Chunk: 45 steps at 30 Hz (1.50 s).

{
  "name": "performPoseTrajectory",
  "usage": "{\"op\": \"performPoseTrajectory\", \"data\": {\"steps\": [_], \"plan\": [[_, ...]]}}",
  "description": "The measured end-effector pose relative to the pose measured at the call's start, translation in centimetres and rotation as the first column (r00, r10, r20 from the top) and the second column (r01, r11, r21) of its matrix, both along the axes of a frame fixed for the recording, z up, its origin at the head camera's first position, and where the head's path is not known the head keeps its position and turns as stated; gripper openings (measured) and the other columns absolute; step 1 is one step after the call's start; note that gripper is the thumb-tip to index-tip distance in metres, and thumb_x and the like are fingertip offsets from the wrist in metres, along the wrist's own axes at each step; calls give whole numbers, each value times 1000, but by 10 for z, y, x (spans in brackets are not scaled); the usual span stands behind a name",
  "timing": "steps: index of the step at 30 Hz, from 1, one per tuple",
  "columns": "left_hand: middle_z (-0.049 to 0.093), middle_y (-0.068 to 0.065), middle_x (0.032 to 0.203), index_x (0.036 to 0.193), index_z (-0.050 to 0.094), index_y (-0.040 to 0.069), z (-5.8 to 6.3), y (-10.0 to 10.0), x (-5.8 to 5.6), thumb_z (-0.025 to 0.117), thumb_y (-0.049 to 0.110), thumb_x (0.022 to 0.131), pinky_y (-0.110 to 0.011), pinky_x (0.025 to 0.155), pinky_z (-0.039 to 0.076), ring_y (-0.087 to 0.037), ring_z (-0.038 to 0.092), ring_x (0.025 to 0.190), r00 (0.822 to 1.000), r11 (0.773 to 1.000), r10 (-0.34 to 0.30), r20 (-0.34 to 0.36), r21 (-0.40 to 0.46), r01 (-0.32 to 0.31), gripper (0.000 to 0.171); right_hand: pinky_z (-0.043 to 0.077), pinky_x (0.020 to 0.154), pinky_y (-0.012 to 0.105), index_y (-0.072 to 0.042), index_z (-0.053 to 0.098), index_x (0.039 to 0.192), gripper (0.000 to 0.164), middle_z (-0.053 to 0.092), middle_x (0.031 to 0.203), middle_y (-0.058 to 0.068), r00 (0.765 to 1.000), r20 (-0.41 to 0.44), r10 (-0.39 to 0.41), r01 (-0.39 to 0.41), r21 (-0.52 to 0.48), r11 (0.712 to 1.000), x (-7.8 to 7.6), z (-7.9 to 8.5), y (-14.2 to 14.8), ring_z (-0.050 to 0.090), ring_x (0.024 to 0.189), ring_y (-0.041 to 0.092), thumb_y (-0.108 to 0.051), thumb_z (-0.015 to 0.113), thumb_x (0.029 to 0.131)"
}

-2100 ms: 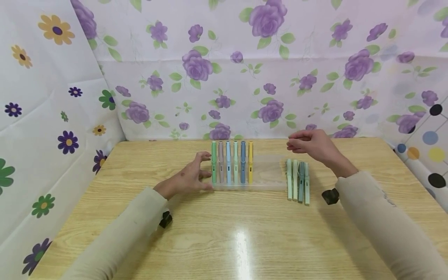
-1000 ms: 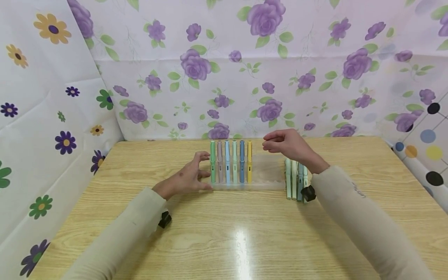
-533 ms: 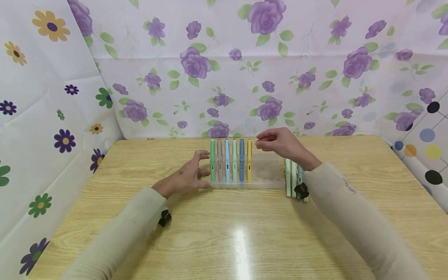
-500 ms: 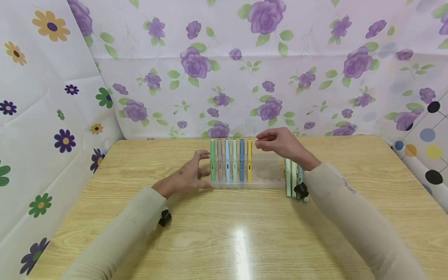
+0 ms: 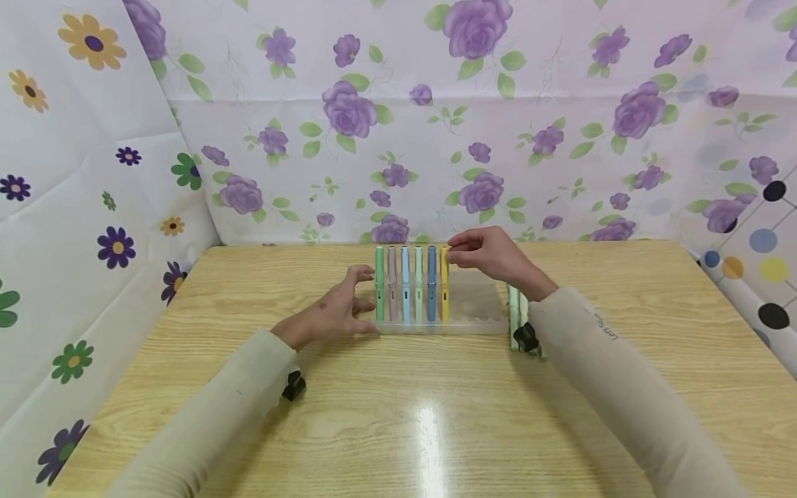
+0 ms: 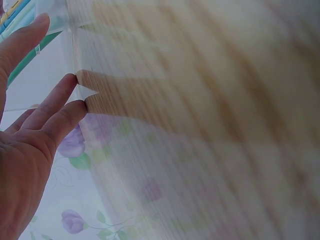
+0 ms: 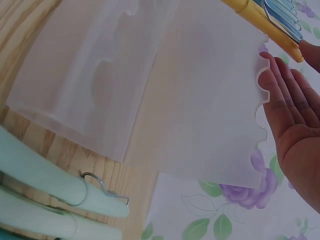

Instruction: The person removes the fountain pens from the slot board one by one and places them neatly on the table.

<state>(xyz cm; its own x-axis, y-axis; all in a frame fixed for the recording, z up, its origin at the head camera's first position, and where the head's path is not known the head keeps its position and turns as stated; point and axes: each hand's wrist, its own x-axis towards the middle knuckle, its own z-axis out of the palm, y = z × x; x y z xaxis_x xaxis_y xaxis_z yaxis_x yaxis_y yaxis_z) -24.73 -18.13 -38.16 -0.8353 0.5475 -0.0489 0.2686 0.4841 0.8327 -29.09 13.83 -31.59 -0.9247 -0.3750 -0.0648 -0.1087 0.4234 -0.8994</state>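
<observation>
A clear plastic pen stand [image 5: 476, 301] holds several capped pens in a row, from a green pen [image 5: 380, 294] at the left to a yellow pen [image 5: 445, 297]. My left hand [image 5: 336, 311] is at the stand's left end, thumb toward the front, fingers spread; in the left wrist view its fingertips [image 6: 75, 82] meet the glossy surface. My right hand [image 5: 492, 254] reaches over the stand from the right, fingertips at the yellow pen's top. In the right wrist view, its thumb [image 7: 311, 55] is at the cap end and its straight fingers [image 7: 287, 95] lie behind the notched edge.
Several loose pens [image 5: 514, 321] lie right of the stand, partly hidden by the right sleeve; two pale green pens [image 7: 50, 165] show in the right wrist view. The wooden table [image 5: 349, 408] backs onto a flowered cloth [image 5: 280, 104].
My right hand has moved left, from above the loose pens to the top of the yellow pen. My left hand has stayed at the stand's left end.
</observation>
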Motion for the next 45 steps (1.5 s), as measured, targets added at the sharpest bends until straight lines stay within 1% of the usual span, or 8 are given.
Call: {"op": "performPoseTrajectory", "data": {"steps": [9, 13, 20, 24, 28, 33, 40, 45], "plan": [[20, -16, 159, 148, 13, 18, 0, 0, 0, 81, 6, 85, -45, 96, 52, -36, 56, 126, 1000, 1000, -8, -5, 7, 8, 93, 53, 93, 50, 1, 63, 128, 40, 67, 112, 18, 1000, -8, 11, -10, 28, 1000, 0, -5, -7, 64, 107, 40, -21, 71, 95], [20, -15, 160, 148, 13, 19, -1, 0, 0, 81, 7, 85, -44, 96, 52, -35, 56, 126, 1000, 1000, -7, 1, 7, 7, 93, 53, 92, 49, 0, 63, 127, 38, 68, 111, 18, 1000, -29, 0, 1, 36, 999, 1, -4, -8, 66, 103, 37, -21, 70, 96], [18, -13, 160, 148, 14, 20, -2, -1, -1, 80, 7, 85, -45, 94, 53, -35, 55, 127, 1000, 1000, -9, 11, 13, 9, 92, 57, 88, 39, 0, 62, 128, 39, 67, 112, 16, 999, -43, -10, 11, 29, 1000, 2, 3, -3, 66, 104, 36, -22, 69, 97], [18, -14, 160, 148, 13, 20, -3, -1, -1, 80, 6, 85, -45, 95, 52, -36, 54, 127, 1000, 1000, -10, 18, 20, 10, 93, 57, 86, 35, -1, 62, 130, 40, 67, 114, 16, 999, -38, -22, 22, 12, 1000, 2, 8, 2, 68, 101, 31, -22, 69, 97], [18, -14, 160, 148, 13, 20, -3, -1, -2, 80, 6, 85, -45, 96, 52, -36, 54, 128, 1000, 1000, -5, 19, 20, 4, 93, 57, 86, 34, 1, 60, 132, 42, 66, 116, 18, 999, -32, -34, 34, -7, 999, 2, 12, 9, 69, 96, 24, -22, 68, 98], [17, -14, 160, 148, 13, 20, -2, -1, -1, 80, 5, 85, -45, 96, 52, -37, 54, 128, 1000, 1000, -5, 21, 22, 4, 94, 57, 86, 33, 1, 60, 131, 42, 66, 115, 18, 998, -23, -54, 54, -2, 999, 4, 13, 20, 69, 97, 23, -23, 68, 97], [17, -14, 160, 148, 13, 20, -2, -1, -2, 80, 5, 85, -45, 95, 52, -37, 54, 128, 1000, 1000, -4, 26, 27, 4, 94, 57, 86, 34, 3, 58, 133, 45, 66, 118, 20, 998, -46, -49, 50, 7, 999, 9, 16, 35, 69, 94, 20, -23, 68, 97], [17, -14, 160, 148, 13, 20, -2, -1, -2, 80, 6, 85, -45, 95, 53, -37, 54, 128, 1000, 1000, -4, 23, 21, 3, 93, 57, 86, 34, 0, 57, 135, 48, 66, 120, 20, 997, -42, -58, 60, 33, 998, 10, 15, 48, 70, 94, 21, -27, 69, 97]]}}
